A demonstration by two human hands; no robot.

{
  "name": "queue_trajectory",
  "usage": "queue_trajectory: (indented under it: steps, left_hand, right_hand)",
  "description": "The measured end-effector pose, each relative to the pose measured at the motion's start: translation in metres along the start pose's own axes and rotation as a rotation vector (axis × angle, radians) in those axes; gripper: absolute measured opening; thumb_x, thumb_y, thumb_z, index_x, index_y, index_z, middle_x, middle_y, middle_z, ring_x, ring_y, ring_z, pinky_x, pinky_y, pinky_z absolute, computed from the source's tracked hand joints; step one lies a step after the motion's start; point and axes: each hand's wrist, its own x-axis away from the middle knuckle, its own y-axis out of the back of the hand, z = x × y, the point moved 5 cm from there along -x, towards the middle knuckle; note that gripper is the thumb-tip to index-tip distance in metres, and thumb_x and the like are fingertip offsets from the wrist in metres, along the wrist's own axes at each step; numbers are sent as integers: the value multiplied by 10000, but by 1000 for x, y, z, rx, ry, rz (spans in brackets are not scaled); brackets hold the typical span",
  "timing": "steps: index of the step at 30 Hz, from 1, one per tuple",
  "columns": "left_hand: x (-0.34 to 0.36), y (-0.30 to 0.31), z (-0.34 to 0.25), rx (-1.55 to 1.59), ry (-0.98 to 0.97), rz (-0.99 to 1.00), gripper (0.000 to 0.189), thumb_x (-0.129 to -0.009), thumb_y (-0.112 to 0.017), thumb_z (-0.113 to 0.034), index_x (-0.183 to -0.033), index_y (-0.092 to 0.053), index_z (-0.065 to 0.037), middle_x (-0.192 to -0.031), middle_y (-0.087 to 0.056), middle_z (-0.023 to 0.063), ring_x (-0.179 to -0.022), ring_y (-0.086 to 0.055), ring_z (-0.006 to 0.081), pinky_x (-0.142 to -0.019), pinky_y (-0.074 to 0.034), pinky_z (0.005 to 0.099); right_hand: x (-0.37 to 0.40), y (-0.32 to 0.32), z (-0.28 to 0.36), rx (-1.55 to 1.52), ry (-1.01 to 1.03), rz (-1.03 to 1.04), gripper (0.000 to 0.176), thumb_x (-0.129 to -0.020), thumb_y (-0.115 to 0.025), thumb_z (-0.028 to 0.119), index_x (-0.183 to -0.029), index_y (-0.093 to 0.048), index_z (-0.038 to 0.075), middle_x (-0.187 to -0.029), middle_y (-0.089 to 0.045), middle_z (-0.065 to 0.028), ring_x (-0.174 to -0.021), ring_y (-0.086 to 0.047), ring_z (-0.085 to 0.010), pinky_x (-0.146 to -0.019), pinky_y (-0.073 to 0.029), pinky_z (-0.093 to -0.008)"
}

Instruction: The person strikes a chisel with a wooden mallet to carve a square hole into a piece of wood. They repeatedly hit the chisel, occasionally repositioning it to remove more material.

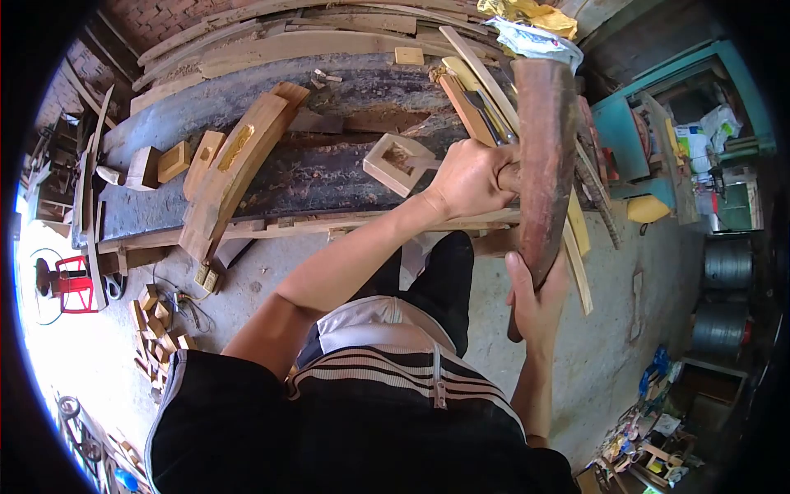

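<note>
A big wooden mallet (545,156) with a long, curved reddish-brown head stands upright in front of me at the right. My left hand (473,177) is closed in a fist around its short handle, which juts out toward the left. Lower down, my right hand (541,300) grips the narrow bottom end of the head, thumb along its side. Just left of my left hand, a wooden block with a square hollow (399,163) lies on the dark workbench (329,177). Behind the mallet are a dark-handled tool (481,111) and several wooden strips.
A thick beam with a chiselled slot (239,148) lies across the bench's left part, beside small blocks (173,160). Long boards (313,51) are stacked behind. Wood offcuts (152,329) and cables are on the floor at left. A teal cabinet (621,140) stands right.
</note>
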Motion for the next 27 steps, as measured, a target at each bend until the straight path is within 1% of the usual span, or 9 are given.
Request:
queue_trajectory:
  steps: [7,9,14,17,19,21,23,25,27]
  left_hand:
    - [0,-1,4,14,4,-46,203,-711,-690,-201,-899,-685,-124,-712,-653,177,-712,-659,403,-635,-548,463]
    - [3,1,3,-43,-47,-86,191,-704,-693,-199,-877,-676,-121,-698,-652,160,-695,-657,393,-614,-541,454]
    - [6,-1,4,3,-15,-85,192,-684,-704,-193,-861,-684,-120,-679,-641,167,-683,-653,394,-603,-537,454]
    - [0,0,2,52,-8,-93,184,-675,-710,-185,-839,-678,-106,-664,-623,189,-684,-643,407,-613,-541,456]
    - [2,7,1,47,8,-140,185,-669,-714,-171,-826,-666,-87,-650,-611,193,-688,-638,413,-632,-550,447]
    - [-2,13,10,59,5,-112,217,-660,-718,-144,-860,-683,-66,-671,-603,210,-677,-607,429,-650,-557,426]
    - [-5,24,14,166,-41,-187,208,-681,-698,-94,-885,-697,-53,-660,-627,172,-592,-630,358,-628,-550,386]
    - [-18,48,23,328,40,-337,91,-771,-706,-85,-831,-673,-25,-648,-646,78,-546,-603,190,-580,-514,337]
    - [-25,72,39,343,295,-384,185,-856,-721,-141,-755,-638,-9,-632,-626,-1,-578,-555,82,-541,-466,298]
  right_hand:
    - [8,12,-11,-366,-75,-44,500,-894,-683,194,-1282,-498,-62,-906,-656,-126,-787,-640,-229,-762,-519,-329]
    - [2,-8,-20,52,-39,76,370,-896,-662,175,-1166,-530,-41,-840,-615,-103,-591,-585,-157,-614,-493,-319]
    - [13,1,-12,-222,-98,-4,298,-947,-610,146,-1166,-523,-36,-781,-547,-51,-496,-497,-99,-457,-406,-250]
    - [9,8,-2,-311,154,-116,332,-926,-649,137,-1179,-524,-38,-801,-569,-54,-503,-494,-84,-457,-402,-247]
    - [9,-13,-17,-14,-160,77,463,-884,-731,200,-1218,-538,-56,-904,-669,-137,-767,-641,-197,-720,-514,-331]
    - [7,-13,-17,-1,-113,74,474,-888,-730,204,-1228,-536,-63,-886,-667,-137,-779,-622,-174,-727,-512,-331]
    - [10,-10,-18,-84,-159,72,497,-893,-725,203,-1253,-526,-75,-911,-675,-127,-806,-628,-191,-755,-513,-336]
    - [12,-4,-24,-67,-115,27,505,-895,-722,205,-1261,-518,-76,-902,-669,-120,-751,-623,-181,-709,-512,-320]
    - [13,-1,-20,-60,-59,-17,514,-897,-720,207,-1269,-510,-78,-894,-663,-112,-696,-619,-171,-663,-511,-303]
